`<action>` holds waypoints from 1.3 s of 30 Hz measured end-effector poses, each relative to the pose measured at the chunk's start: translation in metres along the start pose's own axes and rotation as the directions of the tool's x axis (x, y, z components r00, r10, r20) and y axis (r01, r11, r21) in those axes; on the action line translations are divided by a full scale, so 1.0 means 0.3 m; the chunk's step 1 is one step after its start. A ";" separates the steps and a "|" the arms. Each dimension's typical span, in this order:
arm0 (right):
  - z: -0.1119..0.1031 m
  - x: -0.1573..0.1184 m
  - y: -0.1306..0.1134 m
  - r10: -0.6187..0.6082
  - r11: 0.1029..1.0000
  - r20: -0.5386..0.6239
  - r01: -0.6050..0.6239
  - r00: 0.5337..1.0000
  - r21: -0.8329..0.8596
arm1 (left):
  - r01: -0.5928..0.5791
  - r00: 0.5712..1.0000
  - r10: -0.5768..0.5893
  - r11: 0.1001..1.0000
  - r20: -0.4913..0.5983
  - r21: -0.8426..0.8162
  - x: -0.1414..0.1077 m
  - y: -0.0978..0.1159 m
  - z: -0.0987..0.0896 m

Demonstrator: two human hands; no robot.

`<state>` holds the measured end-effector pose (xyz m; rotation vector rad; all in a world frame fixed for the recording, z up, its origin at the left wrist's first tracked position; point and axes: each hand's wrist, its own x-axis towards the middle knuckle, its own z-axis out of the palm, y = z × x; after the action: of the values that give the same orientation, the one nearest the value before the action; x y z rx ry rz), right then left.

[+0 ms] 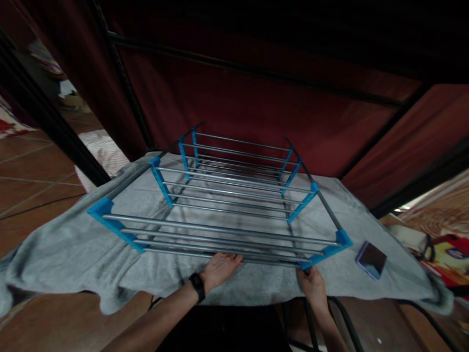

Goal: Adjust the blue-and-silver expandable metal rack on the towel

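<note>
A rack of silvery metal rods with blue plastic brackets (161, 183) and dark side poles lies across a grey cloth (264, 288). My left hand (222, 268), with a black watch on its wrist, rests at the lowest front rod, its fingers partly hidden behind or under the rods. At the rack's front right corner, my right hand (311, 283) has its fingers closed at the end of the blue bracket (324, 252). What its fingertips pinch is too small to make out.
A phone (371, 260) lies on the cloth right of the rack. Dark red fabric (238, 102) with black bars rises behind. Black metal tubes (344, 318) stand below the front edge. Bags (410, 239) sit at the far right, striped cloth (102, 154) at left.
</note>
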<state>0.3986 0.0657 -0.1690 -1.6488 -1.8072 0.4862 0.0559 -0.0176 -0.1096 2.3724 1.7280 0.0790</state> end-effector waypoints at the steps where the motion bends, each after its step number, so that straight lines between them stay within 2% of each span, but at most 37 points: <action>1: -0.001 0.000 -0.001 0.004 1.000 0.001 -0.004 1.000 -0.009 | -0.002 1.000 0.002 1.000 0.003 0.000 0.002 -0.002 0.002; 13: -0.003 -0.013 -0.003 -0.022 1.000 0.002 0.023 1.000 -0.010 | 0.025 1.000 -0.026 0.999 -0.006 -0.038 0.004 0.005 -0.014; 20: -0.025 0.020 0.010 -0.089 0.987 0.092 0.076 0.992 0.139 | 0.003 1.000 -0.003 1.000 0.013 -0.004 0.005 0.001 -0.003; 29: -0.052 0.020 0.002 -0.100 0.978 0.106 0.079 0.989 0.191 | 0.014 1.000 -0.014 1.000 0.016 -0.008 0.009 0.002 0.017; 39: -0.058 0.045 0.096 -0.069 0.993 0.225 0.044 0.972 0.114 | 0.001 1.000 0.000 0.999 -0.028 0.044 -0.006 0.030 -0.003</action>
<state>0.4314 0.0806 -0.1722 -1.5140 -1.9498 0.7620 0.0636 -0.0219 -0.1068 2.4130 1.7600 0.0755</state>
